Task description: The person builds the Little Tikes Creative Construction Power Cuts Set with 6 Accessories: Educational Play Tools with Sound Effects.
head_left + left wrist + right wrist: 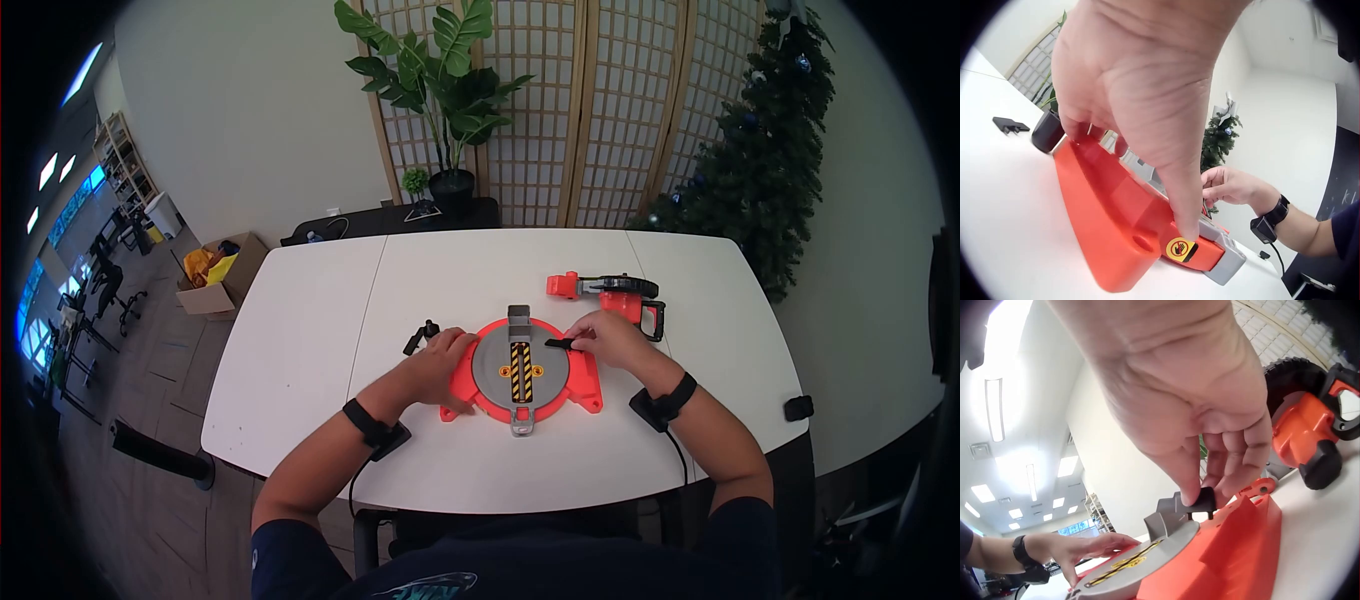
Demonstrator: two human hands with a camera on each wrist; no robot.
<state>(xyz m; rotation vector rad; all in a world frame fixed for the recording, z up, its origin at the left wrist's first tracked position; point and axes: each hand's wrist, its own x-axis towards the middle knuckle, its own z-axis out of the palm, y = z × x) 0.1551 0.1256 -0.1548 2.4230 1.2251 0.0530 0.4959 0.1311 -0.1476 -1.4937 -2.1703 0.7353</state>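
Step in hand, by look of it: bringing small black clip (1209, 499) to red base (585, 383) on table (300, 400), over rear right of grey disc (490, 368); contact with disc hard to tell
Right hand (607, 338): narrow, clip pinched between thumb and fingers, short legs downward
Left hand (435, 366): wide, thumb and fingers spread, resting on base's left side
Next move probably calls for lining up clip's legs with base, left hand steadying
Similar black piece (1010, 124) on table near left hand

Head cam above, fwd/down; wrist cams low, close; red base (522, 372) shared.
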